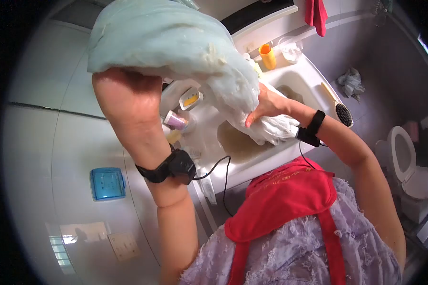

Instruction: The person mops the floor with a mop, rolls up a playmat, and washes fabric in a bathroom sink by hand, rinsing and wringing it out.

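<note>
A large pale green, wet-looking cloth (pixel 161 40) is lifted above the white sink (pixel 259 164). My left hand (pixel 128 92) is raised at the left and holds up one end, with its fingers hidden in the folds. Around the lower, whiter part of the cloth, my right hand (pixel 267 102) is closed, thumb in front. The bunched tail hangs below it, over brownish water (pixel 240 142) in the basin.
Along the sink stand a soap dish (pixel 191 99), a pink-labelled container (pixel 177 120), an orange cup (pixel 267 57) and a clear bowl (pixel 290 50). A hairbrush (pixel 342 113) lies on the right edge. A toilet (pixel 404 164) is farther right. Cables hang from both wrist bands.
</note>
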A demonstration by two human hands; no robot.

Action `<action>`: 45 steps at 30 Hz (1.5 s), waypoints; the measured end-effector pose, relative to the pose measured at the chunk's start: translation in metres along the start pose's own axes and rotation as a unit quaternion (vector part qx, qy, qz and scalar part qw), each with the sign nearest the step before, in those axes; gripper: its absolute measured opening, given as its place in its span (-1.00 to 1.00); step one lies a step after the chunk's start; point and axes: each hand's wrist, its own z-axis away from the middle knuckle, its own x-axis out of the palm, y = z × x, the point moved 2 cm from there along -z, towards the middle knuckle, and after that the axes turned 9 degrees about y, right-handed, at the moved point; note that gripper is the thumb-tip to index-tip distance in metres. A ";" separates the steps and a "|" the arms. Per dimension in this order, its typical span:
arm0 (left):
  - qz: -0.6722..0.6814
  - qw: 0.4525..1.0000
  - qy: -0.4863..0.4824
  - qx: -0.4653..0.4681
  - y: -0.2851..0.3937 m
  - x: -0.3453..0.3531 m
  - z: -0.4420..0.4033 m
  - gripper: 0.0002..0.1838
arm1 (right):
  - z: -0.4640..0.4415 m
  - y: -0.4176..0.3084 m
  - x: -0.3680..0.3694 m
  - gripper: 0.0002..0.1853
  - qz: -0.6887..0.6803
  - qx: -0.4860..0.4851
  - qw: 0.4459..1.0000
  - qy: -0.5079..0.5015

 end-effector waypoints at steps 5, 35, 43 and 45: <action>0.010 1.000 -0.017 0.011 0.005 -0.006 -0.004 -0.52 | 0.029 0.026 -0.003 0.59 -0.002 -0.031 0.999 0.007; 0.044 0.924 0.278 -0.257 -0.102 -0.312 0.035 -0.60 | -0.018 0.041 -0.007 -0.63 -0.120 0.217 0.929 0.276; 0.124 0.774 0.268 -0.560 -0.241 -0.294 0.131 -0.09 | -0.030 0.021 -0.010 -0.69 -0.282 0.166 0.920 0.217; 0.105 0.754 0.240 -0.603 -0.251 -0.256 0.139 0.01 | -0.025 0.007 -0.005 -0.69 -0.247 0.097 0.952 0.150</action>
